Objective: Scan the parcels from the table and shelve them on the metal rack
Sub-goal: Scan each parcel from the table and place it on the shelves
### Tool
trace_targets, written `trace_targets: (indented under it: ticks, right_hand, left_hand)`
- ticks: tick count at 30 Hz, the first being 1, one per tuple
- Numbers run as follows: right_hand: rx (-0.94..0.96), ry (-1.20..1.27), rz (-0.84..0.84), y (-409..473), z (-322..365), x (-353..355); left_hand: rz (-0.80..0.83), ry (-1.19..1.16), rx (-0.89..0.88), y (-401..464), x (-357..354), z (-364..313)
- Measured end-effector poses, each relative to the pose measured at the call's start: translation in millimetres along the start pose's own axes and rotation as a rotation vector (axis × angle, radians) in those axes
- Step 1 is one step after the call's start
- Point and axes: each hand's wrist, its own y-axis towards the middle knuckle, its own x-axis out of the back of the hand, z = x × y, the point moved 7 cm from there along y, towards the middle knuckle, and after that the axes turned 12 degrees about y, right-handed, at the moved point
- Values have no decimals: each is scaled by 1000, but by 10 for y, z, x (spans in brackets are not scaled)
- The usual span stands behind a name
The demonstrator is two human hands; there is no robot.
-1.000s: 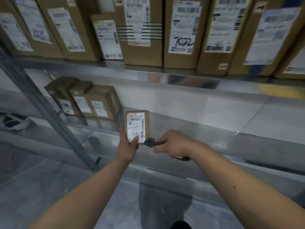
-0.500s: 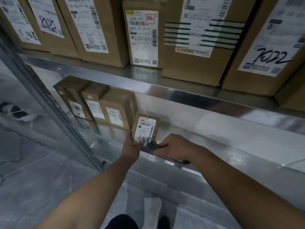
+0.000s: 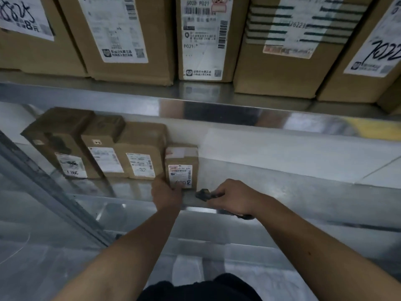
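Left hand grips small parcel at shelf edge, bare shelf rightward; right hand clutches half-hidden dark scanner.

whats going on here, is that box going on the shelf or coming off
A person is at a metal rack. The left hand holds a small labelled parcel upright on the lower shelf, at the right end of a row of three parcels. The right hand grips a black handheld scanner just beside it. Direction can't be told from this one view.
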Motion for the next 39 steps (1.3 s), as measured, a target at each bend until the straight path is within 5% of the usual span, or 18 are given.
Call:
trace_targets:
  ticks: [14, 22, 27, 34, 39]
  right_hand:
    - [-106, 77, -82, -187, -102, -84]
    - [-127, 104, -114, -230, -163, -19]
    - [-162, 125, -154, -368, -201, -33]
    - [-323, 183, -249, -1031, -511, 13]
    - [-443, 265, -403, -1799, -1040, 58]
  left_hand:
    - [-4, 144, 211, 176, -85, -33]
    - [18, 251, 191, 183, -194, -59]
    - [164, 174, -140, -40, -277, -314]
    - [557, 485, -774, -585, -665, -950]
    - [772, 575, -974, -1414, -1201, -1294]
